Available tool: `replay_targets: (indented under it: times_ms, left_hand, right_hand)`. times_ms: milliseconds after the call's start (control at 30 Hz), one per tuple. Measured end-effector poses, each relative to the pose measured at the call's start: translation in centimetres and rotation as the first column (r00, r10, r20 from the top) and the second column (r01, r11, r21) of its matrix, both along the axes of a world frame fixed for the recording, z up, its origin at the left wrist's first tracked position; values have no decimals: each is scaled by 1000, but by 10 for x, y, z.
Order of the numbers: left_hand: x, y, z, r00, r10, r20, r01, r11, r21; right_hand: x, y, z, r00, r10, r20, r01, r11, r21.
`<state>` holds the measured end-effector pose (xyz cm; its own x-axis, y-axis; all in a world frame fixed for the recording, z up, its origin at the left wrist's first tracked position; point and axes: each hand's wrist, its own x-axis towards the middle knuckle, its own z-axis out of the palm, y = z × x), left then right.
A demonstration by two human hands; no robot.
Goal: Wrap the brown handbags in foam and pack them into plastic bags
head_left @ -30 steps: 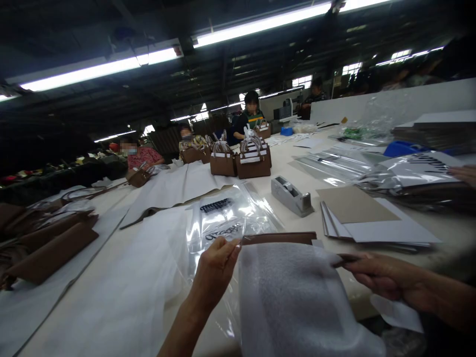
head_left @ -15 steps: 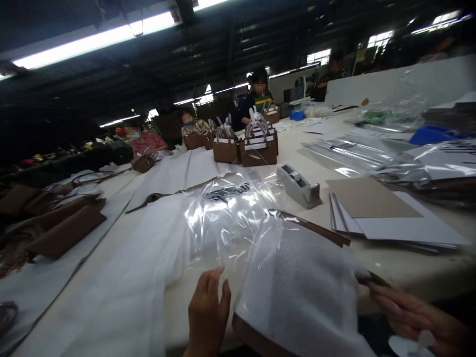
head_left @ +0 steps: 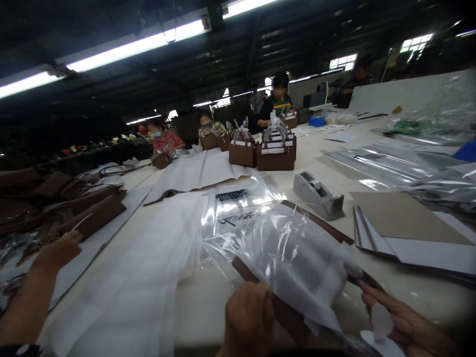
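Observation:
A brown handbag (head_left: pixel 288 317) lies on its side in front of me, its face covered by a white sheet (head_left: pixel 316 267). A clear plastic bag (head_left: pixel 260 238) with dark print is around its far part. My left hand (head_left: pixel 247 317) is closed at the near side of the handbag, apparently on the plastic bag's edge; its fingertips are hidden. On the right, my right hand (head_left: pixel 401 317) is closed around the handbag's dark handle, with white paper tags (head_left: pixel 383 327) hanging by the fingers.
A grey tape dispenser (head_left: pixel 319 196) stands beyond the handbag. Cardboard sheets (head_left: pixel 409 218) and clear plastic bags (head_left: pixel 375 163) lie right. White sheets (head_left: pixel 148 258) lie left. A co-worker's hand (head_left: pixel 59 253) holds a thin white strip near brown handbags (head_left: pixel 92 213). Finished-looking handbags (head_left: pixel 275 156) stand farther back.
The plastic bag has come farther over the handbag. My left hand has moved right and closed at its side. A co-worker's arm has entered from the left. The view has shifted left.

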<state>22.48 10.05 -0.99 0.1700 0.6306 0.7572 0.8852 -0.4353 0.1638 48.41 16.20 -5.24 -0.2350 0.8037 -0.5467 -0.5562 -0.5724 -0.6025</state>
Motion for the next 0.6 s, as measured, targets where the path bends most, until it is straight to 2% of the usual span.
replay_targets:
  times_ms: [67,100,167,233,300,367,433,533,600]
  left_hand:
    - [9,-2,-11,988,-96,-125,103,993,58]
    - [10,-4,-15,983,-118,-140,126,991,45]
    - [6,-7,-9,991,-109,-73,107,994,-32]
    - [1,-2,15,997,-71,-11,69,991,-115]
    - [4,18,50,999,30,-13,-31,991,-132]
    - [19,50,86,991,105,-85,-117,982,-149]
    - [38,88,112,965,122,-231,-178,955,-238]
    - [55,133,130,897,104,-429,-285,879,-382]
    - [56,145,133,876,87,-474,-302,866,-399]
  right_hand:
    - [-10,0,2,999,26,-29,-28,997,-67]
    - [-14,0,3,998,35,-47,-39,995,-89]
    - [-22,1,6,996,53,-65,-59,993,-100]
    - [-28,0,12,997,56,-47,-60,995,-86]
    - [-35,-3,21,1000,25,4,-25,999,-46]
    - [-41,-7,32,997,-19,68,19,1000,7]
    - [-47,-11,41,993,-38,116,33,998,52]
    - [-51,-15,48,990,-37,136,25,996,89]
    - [-51,-15,51,991,-17,132,5,996,92]
